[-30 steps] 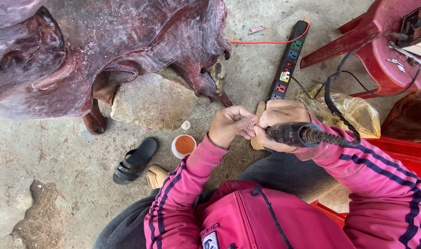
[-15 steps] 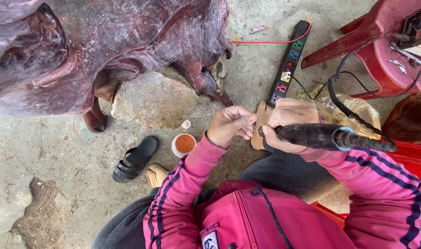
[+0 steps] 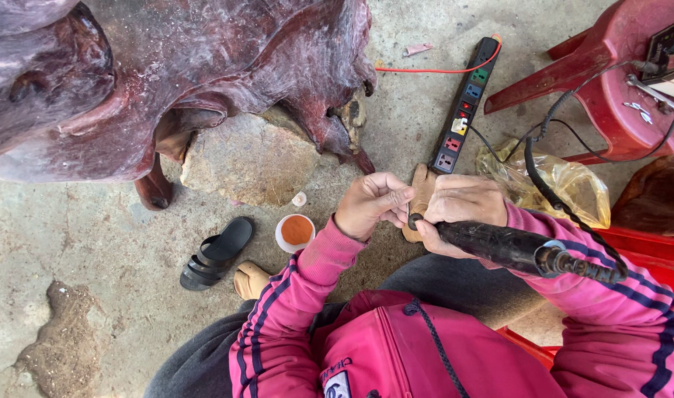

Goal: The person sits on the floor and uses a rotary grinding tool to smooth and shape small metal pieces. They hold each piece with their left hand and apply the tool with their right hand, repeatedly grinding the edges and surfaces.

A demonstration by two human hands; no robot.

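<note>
My right hand (image 3: 462, 210) grips a black rotary tool handpiece (image 3: 499, 247) whose flexible shaft (image 3: 565, 214) loops away to the right. The tool's tip meets a small light wooden piece (image 3: 422, 193) held in front of me. My left hand (image 3: 372, 203) pinches that piece from the left, fingers closed by the tool tip. Both arms wear pink sleeves with dark stripes.
A big dark reddish carved wood root (image 3: 167, 81) rests on a flat stone (image 3: 248, 158). A black power strip (image 3: 466, 107), a plastic bag (image 3: 565, 184), a red plastic stool (image 3: 624, 88), a black sandal (image 3: 215, 252) and a small cup of orange paste (image 3: 296, 232) lie around on the concrete floor.
The rotary tool has tilted lower and its handpiece now lies more level. Both hands stay together on the wooden piece.
</note>
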